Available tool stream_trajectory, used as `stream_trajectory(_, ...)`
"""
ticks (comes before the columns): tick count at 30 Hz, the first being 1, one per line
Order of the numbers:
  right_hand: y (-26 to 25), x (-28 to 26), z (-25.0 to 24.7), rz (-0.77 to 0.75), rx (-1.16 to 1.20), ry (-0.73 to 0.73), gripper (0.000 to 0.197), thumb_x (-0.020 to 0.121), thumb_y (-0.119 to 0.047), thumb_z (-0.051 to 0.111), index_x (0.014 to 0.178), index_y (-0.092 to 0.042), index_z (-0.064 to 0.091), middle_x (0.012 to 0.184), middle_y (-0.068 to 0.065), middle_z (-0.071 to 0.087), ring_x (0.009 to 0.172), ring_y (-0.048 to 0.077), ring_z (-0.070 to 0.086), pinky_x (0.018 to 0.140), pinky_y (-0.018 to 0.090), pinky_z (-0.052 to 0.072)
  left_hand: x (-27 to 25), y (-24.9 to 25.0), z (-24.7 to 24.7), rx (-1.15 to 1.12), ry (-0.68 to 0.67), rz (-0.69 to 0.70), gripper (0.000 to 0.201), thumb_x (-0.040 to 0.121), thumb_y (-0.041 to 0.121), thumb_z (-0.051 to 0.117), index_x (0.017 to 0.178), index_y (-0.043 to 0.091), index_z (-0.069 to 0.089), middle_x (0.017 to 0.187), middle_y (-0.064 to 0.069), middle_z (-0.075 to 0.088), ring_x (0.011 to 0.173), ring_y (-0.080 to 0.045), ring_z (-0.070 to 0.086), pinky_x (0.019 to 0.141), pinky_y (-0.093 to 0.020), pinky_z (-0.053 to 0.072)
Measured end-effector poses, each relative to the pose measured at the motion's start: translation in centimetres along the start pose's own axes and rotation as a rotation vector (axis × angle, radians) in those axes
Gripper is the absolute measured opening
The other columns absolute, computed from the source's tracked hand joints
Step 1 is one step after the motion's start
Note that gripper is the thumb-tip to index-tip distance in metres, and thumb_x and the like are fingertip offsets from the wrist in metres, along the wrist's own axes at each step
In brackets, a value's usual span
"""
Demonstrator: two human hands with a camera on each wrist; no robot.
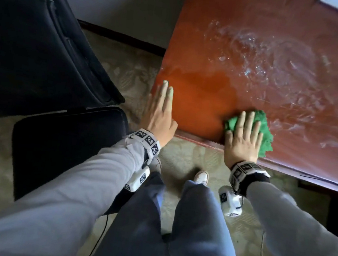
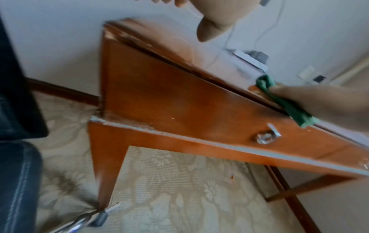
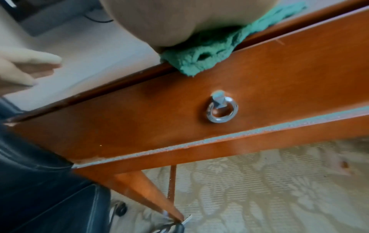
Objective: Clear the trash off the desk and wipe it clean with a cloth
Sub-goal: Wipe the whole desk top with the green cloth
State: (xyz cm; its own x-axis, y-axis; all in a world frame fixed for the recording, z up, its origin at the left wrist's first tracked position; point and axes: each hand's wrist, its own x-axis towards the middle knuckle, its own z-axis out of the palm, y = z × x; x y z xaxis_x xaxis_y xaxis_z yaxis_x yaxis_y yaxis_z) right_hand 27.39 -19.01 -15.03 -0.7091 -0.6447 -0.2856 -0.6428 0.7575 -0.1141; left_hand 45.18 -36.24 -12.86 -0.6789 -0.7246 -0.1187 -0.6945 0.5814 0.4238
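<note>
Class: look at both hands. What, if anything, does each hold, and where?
The right hand presses flat on the green cloth near the desk's front edge, without gripping it. The left hand holds nothing.

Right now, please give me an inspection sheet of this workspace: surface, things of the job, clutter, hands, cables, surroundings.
Surface: desk top shows wet swirl streaks; the near left part looks smooth.
Job's things: green cloth lies at the front edge, partly hanging over it.
Clutter: nothing seen on the visible top.
Hands: right hand presses flat on the cloth; left hand is open with straight fingers at the desk's left corner, contact unclear.
Cables: white cables hang by the wall behind the desk.
Surroundings: dark chair on the left, patterned carpet, ring pull on the drawer.
</note>
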Motion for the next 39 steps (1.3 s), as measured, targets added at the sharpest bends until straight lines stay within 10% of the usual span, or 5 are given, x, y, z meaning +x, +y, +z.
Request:
stream_trajectory(3, -2.0, 0.0, 0.2, 0.053, 0.029, 0.034, 0.069, 0.100, -0.043, 0.025, 0.157, -0.019, -0.006, 0.164, 0.005, -0.012, 0.150, 0.034, -0.005, 0.120, 0.053, 0.003, -0.5, 2.2, 2.4, 0.109, -0.091, 0.130, 0.078, 0.092, 0.027, 0.047, 0.157, 0.005, 0.009, 0.165, -0.010, -0.001, 0.153, -0.024, 0.003, 0.123, -0.046, 0.009)
stream_trajectory(9, -2.7, -2.0, 0.8, -0.494, -0.066, -0.049, 0.063, 0.101, -0.041, 0.025, 0.157, -0.028, -0.002, 0.164, 0.001, -0.009, 0.151, 0.030, -0.005, 0.122, 0.048, 0.003, -1.4, 3.5, 5.8, 0.233, -0.071, -0.004, 0.080, 0.089, 0.043, 0.036, 0.158, 0.015, 0.008, 0.166, -0.001, -0.001, 0.153, -0.018, 0.001, 0.123, -0.047, 0.004)
stream_trajectory(20, 21.7, -1.0, -0.8, 0.385, 0.141, 0.178, 0.066, 0.097, -0.040, 0.025, 0.157, -0.028, 0.002, 0.164, 0.009, -0.002, 0.149, 0.038, 0.000, 0.120, 0.055, 0.003, -1.4, 8.3, 9.3, 0.322, 0.106, -0.245, 0.077, 0.097, 0.051, 0.024, 0.156, 0.004, 0.010, 0.165, -0.013, 0.004, 0.152, -0.031, 0.005, 0.121, -0.055, 0.007)
stream_trajectory(29, 11.2, -2.9, 0.5, -0.360, 0.038, 0.076, 0.062, 0.101, -0.043, 0.024, 0.157, -0.030, 0.002, 0.165, 0.003, -0.003, 0.151, 0.032, -0.001, 0.122, 0.048, 0.002, -2.3, 16.0, 13.5, 0.315, 0.122, -0.085, 0.072, 0.097, 0.044, 0.024, 0.157, 0.005, 0.011, 0.165, -0.010, 0.004, 0.152, -0.024, 0.005, 0.123, -0.047, 0.006)
stream_trajectory(39, 30.4, -1.1, -1.3, 0.548, 0.207, 0.246, 0.063, 0.101, -0.043, 0.024, 0.157, -0.026, 0.004, 0.164, 0.008, -0.001, 0.149, 0.038, 0.000, 0.118, 0.059, 0.004, -2.2, 15.8, 13.6, 0.317, 0.122, -0.096, 0.072, 0.099, 0.044, 0.026, 0.157, 0.005, 0.010, 0.165, -0.011, 0.004, 0.152, -0.027, 0.006, 0.122, -0.049, 0.008)
